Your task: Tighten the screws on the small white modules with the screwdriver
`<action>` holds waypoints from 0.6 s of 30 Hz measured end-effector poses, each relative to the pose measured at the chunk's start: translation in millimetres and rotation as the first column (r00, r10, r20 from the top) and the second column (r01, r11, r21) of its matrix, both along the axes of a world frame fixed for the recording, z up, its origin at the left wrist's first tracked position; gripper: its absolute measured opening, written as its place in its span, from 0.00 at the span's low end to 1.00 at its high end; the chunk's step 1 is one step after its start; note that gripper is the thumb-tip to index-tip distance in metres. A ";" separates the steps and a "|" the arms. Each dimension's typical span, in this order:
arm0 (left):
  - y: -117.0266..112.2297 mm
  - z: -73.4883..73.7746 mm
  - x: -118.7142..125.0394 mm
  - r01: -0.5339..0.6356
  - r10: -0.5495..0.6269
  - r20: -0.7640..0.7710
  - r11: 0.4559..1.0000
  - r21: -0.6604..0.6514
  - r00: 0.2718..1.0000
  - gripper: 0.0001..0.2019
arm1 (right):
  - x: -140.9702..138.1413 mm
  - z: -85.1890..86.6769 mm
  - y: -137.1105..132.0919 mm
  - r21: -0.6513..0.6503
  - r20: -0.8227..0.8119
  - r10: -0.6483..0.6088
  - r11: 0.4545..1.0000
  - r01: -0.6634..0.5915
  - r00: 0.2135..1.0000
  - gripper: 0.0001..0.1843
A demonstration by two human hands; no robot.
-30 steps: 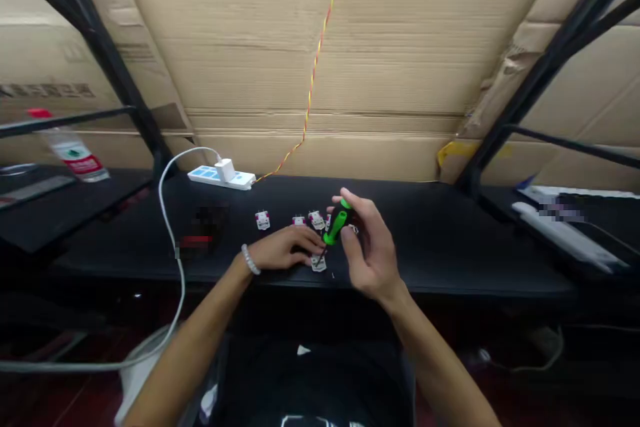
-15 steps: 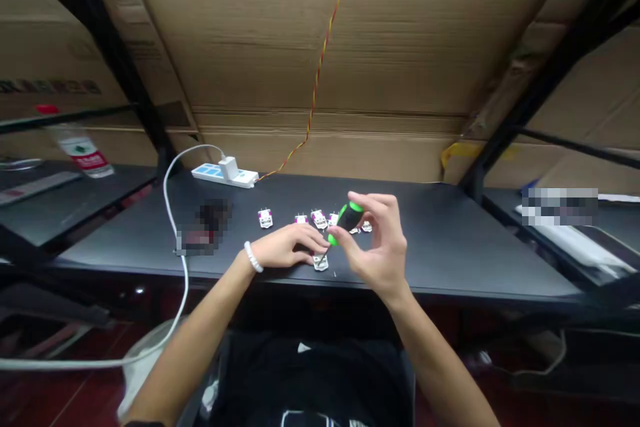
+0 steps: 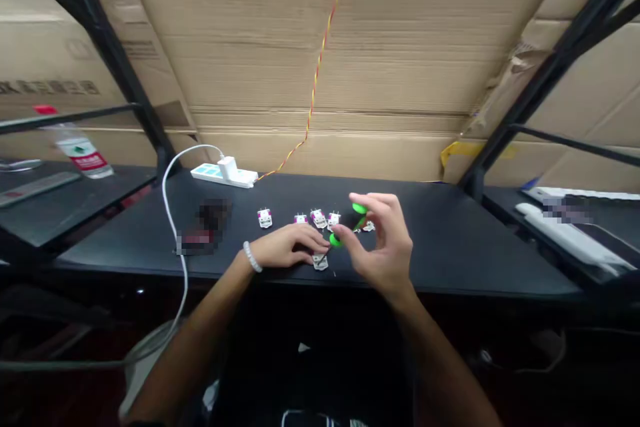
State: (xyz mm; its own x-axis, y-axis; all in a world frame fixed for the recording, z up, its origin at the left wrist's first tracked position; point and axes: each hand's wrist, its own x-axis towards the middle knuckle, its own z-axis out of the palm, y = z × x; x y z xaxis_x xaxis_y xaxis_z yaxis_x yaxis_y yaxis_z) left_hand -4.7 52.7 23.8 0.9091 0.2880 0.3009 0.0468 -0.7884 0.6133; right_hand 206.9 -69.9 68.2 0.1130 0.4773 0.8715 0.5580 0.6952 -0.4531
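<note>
My right hand grips a green-and-black screwdriver between thumb and fingers. Its thin shaft slants down to the left, with the tip at a small white part near the front edge of the black tabletop. My left hand, with a white beaded bracelet at the wrist, pins that part with its fingertips and thumb. Beyond my hands sit several similar white-and-purple parts, among them one in the middle and one further left. Some are partly hidden behind my fingers.
A white power strip with a plugged-in adapter lies at the back left, its white cable looping over the front edge. A blurred dark object is on the left. A bottle stands beyond the black frame.
My right fingers have shifted slightly on the screwdriver handle, and its green cap sits a little further right. My left hand and the part under it stay in place. The picture is brighter behind.
</note>
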 end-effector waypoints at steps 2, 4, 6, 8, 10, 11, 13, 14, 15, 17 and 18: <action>0.6 0.1 0.2 0.018 -0.018 -0.003 1.000 -0.013 1.000 0.12 | 0.4 0.1 -0.7 -0.042 0.008 0.068 0.997 -0.068 0.998 0.27; 0.8 0.5 0.0 0.024 -0.024 -0.003 1.000 -0.020 1.000 0.12 | 0.5 -0.4 -1.7 -0.075 0.019 0.167 0.983 -0.165 0.986 0.31; 0.3 1.0 -0.4 0.024 -0.024 -0.007 1.000 -0.017 1.000 0.12 | -0.3 -0.2 -3.0 -0.068 0.029 0.222 0.973 -0.220 0.975 0.33; -0.6 1.6 -1.0 0.014 -0.014 -0.016 1.000 -0.012 1.000 0.11 | -1.5 1.4 -4.0 -0.041 0.047 0.208 0.978 -0.206 0.977 0.33; -1.6 1.9 -1.3 -0.004 0.004 -0.022 1.000 -0.005 1.000 0.09 | -2.7 3.8 -4.5 -0.002 0.059 0.143 0.990 -0.144 0.988 0.31; -1.8 1.8 -1.4 -0.009 0.009 -0.021 1.000 -0.005 1.000 0.09 | -3.0 4.9 -4.5 0.024 0.056 0.103 0.994 -0.104 0.993 0.29; -1.8 1.4 -1.3 -0.015 0.015 -0.016 1.000 -0.004 1.000 0.10 | -2.9 6.2 -4.2 0.047 0.035 0.039 0.998 -0.041 0.999 0.27; -1.5 1.1 -1.2 -0.013 0.012 -0.015 1.000 -0.005 1.000 0.10 | -2.7 6.3 -4.0 0.039 0.027 0.027 0.999 -0.028 0.999 0.27; -1.1 0.8 -1.1 -0.007 0.007 -0.018 1.000 -0.010 1.000 0.11 | -2.3 6.2 -3.9 0.022 0.026 0.030 0.999 -0.030 0.999 0.27; -0.3 0.6 -1.1 -0.001 0.001 -0.019 1.000 -0.023 1.000 0.13 | -1.6 5.4 -4.0 -0.024 0.038 0.072 0.997 -0.072 0.997 0.29; 0.0 0.6 -1.2 -0.001 0.001 -0.017 1.000 -0.029 1.000 0.13 | -1.6 5.0 -4.1 -0.040 0.043 0.104 0.994 -0.102 0.994 0.31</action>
State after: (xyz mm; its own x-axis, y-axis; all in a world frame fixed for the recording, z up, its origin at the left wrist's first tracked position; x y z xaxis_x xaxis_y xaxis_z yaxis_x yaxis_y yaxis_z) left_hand -5.9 52.7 24.4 0.9137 0.2971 0.2775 0.0577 -0.7705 0.6348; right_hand 205.3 -74.1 73.2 0.0222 0.5173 0.8555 0.5049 0.7328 -0.4562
